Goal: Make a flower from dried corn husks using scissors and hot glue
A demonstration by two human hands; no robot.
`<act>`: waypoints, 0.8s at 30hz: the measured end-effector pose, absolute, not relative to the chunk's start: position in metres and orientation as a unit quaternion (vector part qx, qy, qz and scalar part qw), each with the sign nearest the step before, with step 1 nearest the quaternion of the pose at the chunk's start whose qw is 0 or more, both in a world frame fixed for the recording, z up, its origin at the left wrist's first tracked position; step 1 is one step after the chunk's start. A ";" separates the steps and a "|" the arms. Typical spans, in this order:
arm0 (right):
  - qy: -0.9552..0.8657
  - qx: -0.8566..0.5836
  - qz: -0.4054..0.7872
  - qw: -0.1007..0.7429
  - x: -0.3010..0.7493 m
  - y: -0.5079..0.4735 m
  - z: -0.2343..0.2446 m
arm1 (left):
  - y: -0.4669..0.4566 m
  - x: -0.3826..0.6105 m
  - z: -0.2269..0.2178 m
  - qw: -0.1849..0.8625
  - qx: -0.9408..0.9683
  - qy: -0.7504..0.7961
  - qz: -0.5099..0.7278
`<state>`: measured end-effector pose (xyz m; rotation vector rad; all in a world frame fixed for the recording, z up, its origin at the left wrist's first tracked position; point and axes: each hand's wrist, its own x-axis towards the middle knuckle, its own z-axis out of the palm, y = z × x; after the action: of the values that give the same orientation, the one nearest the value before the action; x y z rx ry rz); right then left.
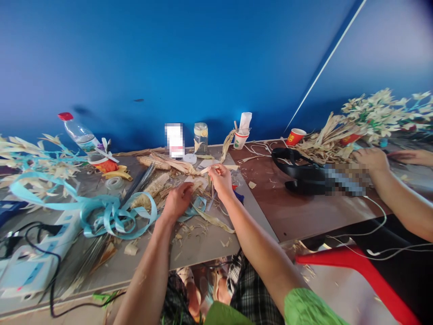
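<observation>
My left hand (178, 200) is curled, knuckles up, pressing on dried corn husks (189, 187) on the grey board (199, 243). Just right of it, my right hand (220, 178) pinches a pale husk strip (211, 169) between thumb and fingers. A corn cob (152, 189) lies left of my left hand, and light-blue ribbon (111, 212) loops across the board beside it.
A plastic bottle (79, 133), a glass jar (200, 137) and paper cups (241, 139) stand along the blue wall. A black fan (301, 174) sits on the brown table. Another person's hands (372, 159) work at husk flowers (379, 113) at right. A power strip (40, 257) lies left; a red stool (358, 271) stands below.
</observation>
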<state>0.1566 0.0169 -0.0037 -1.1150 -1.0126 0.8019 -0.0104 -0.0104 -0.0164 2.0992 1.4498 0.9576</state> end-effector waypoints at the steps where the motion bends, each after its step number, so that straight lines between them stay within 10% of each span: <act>1: -0.446 -0.492 0.356 0.657 0.157 0.017 -0.004 | -0.010 -0.011 -0.015 0.192 0.745 0.534 0.350; 24: -0.437 -0.494 0.372 0.653 0.157 0.013 0.002 | -0.012 -0.012 -0.010 0.271 0.730 0.532 0.333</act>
<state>0.1567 0.0126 0.0021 -1.1199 -0.9926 0.8440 -0.0118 -0.0120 -0.0104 1.9676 1.4324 0.8963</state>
